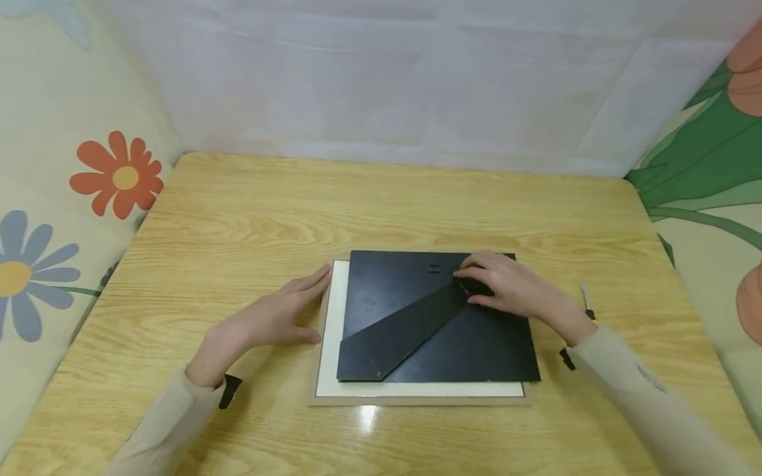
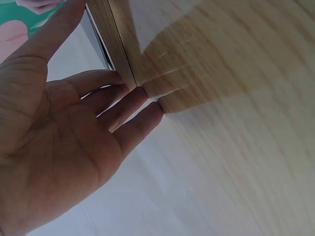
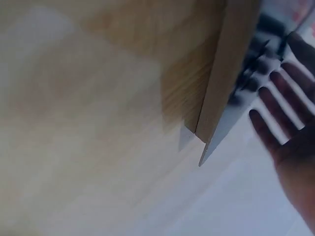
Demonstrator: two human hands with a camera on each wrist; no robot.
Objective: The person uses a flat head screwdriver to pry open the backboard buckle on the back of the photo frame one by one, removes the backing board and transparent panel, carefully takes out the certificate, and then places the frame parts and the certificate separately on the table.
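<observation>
A wooden picture frame [image 1: 417, 401] lies flat on the table, with a white sheet [image 1: 331, 350] showing inside its rim. Over it sits a black backing board [image 1: 494, 350], shifted to the right so that its edge overhangs the frame, as the right wrist view also shows. An easel stand [image 1: 405, 330] slants across the board. My right hand [image 1: 506, 284] pinches the stand's upper end between thumb and fingers, the other fingers spread above the board. My left hand [image 1: 274, 314] touches the frame's left edge with extended fingertips, thumb apart near the lower side.
A small tool with a metal shaft [image 1: 585, 299] lies on the right of the table, partly behind the right wrist. White cloth [image 1: 369, 79] hangs along the far edge. Flower-painted panels [image 1: 125, 177] stand at both sides.
</observation>
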